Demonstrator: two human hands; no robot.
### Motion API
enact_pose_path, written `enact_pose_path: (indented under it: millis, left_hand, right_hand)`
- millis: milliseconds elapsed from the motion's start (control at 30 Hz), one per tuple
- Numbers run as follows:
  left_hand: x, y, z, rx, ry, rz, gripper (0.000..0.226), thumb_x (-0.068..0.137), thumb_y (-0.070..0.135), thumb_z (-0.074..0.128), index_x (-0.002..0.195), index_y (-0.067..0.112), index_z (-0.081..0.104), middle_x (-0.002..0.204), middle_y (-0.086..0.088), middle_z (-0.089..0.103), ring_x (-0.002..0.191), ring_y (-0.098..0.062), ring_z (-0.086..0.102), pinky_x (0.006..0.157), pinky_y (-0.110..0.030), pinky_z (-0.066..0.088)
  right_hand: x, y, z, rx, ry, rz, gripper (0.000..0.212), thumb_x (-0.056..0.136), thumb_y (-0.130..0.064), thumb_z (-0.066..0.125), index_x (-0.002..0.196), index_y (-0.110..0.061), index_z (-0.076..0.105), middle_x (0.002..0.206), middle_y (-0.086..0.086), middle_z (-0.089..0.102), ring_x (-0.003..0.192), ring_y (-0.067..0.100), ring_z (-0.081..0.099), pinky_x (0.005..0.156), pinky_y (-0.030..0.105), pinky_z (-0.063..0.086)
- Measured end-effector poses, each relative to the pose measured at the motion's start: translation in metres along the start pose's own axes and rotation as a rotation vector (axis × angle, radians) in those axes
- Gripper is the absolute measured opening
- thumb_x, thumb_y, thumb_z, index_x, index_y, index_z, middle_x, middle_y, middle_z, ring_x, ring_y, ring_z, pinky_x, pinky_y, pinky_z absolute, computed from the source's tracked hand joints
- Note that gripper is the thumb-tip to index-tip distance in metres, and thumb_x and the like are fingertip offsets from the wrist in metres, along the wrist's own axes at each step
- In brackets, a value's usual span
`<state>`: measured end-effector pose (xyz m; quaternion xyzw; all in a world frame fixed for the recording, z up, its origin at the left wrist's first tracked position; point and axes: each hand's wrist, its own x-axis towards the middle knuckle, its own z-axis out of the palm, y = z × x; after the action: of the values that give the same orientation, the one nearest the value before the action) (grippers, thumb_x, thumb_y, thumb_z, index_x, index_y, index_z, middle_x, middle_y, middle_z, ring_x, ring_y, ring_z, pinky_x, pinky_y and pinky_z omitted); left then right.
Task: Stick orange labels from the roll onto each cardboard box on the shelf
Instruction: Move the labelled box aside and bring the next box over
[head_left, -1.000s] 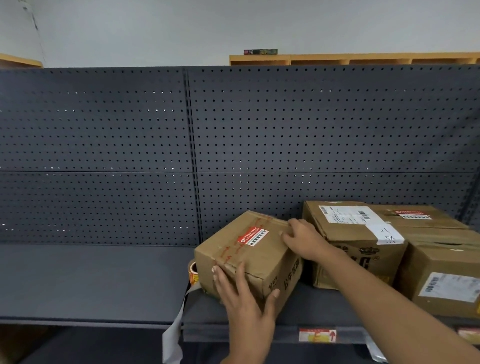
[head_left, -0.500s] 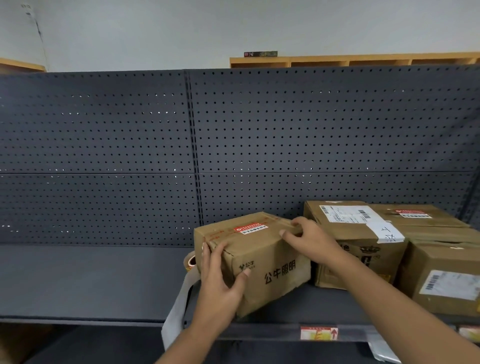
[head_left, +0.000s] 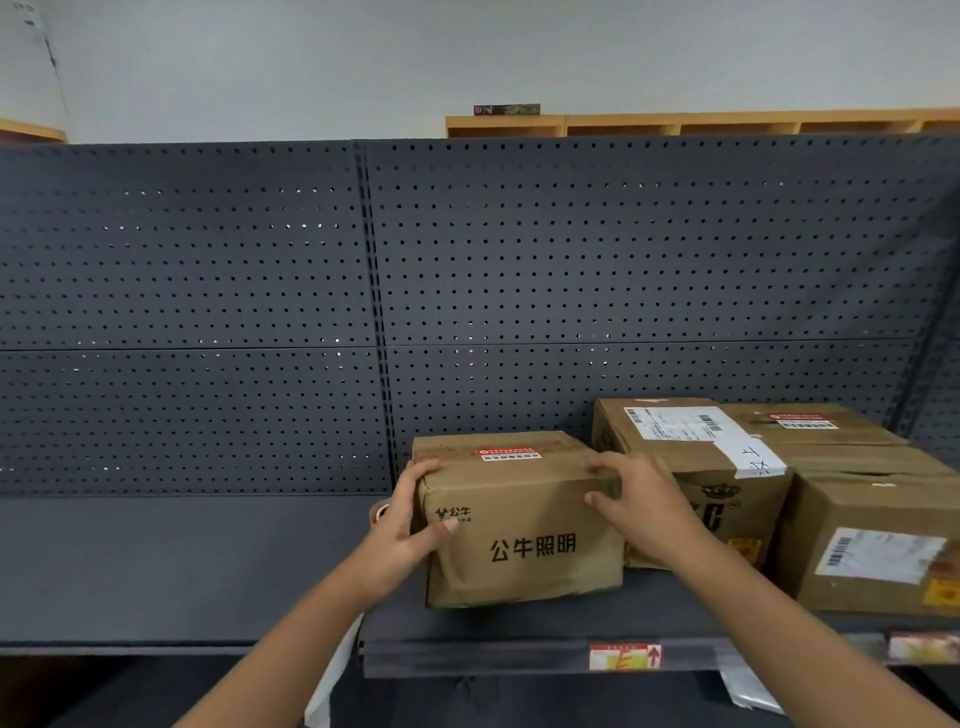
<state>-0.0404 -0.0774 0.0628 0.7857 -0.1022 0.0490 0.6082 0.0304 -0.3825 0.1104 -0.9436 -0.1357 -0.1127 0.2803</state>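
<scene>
Both hands clamp the labelled box (head_left: 519, 525) just left of the taller box (head_left: 691, 467), left hand (head_left: 405, 525) and right hand (head_left: 639, 499) gripping its upper corners, best set square and flat.

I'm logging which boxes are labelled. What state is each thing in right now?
front box: upright, taped shut, orange label on top, held at both ends
left hand: gripping the box's left corner
right hand: gripping its right top edge
back box: shut, orange label on top
label roll: mostly hidden behind the left hand
right front box: shut, no orange label on top visible
</scene>
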Motion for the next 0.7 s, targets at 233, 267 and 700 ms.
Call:
enact_pose_path:
  millis: [233,267,700]
  left_hand:
    - [-0.002,-0.016,-0.003,0.06,-0.06,-0.003,0.068,0.096,0.013,0.072,0.147,0.039,0.035,0.156,0.013,0.025,0.132,0.01,0.041,0.098,-0.013,0.048]
    - [-0.001,-0.02,-0.002,0.073,-0.057,0.013,0.071,0.095,0.016,0.075,0.149,0.041,0.036,0.16,0.012,0.02,0.134,0.015,0.037,0.101,-0.012,0.046]
    - [0.034,-0.043,-0.019,0.179,-0.03,0.004,0.069,0.091,0.011,0.077,0.132,0.062,0.054,0.171,0.01,0.005,0.158,-0.011,0.01,0.126,-0.045,0.03]
  right_hand:
    - [-0.026,0.012,0.023,0.187,0.111,-0.039,0.027,0.093,-0.021,0.075,0.12,-0.023,0.071,0.114,-0.015,0.051,0.104,0.0,0.054,0.096,0.022,0.046]
    - [-0.03,0.015,0.026,0.223,0.138,-0.04,0.026,0.092,-0.019,0.075,0.118,-0.022,0.072,0.113,-0.017,0.051,0.103,-0.002,0.055,0.098,0.023,0.048]
    - [-0.031,0.031,0.069,0.23,0.301,-0.124,0.019,0.095,-0.014,0.072,0.113,-0.016,0.073,0.123,-0.013,0.047,0.106,0.001,0.054,0.093,0.02,0.053]
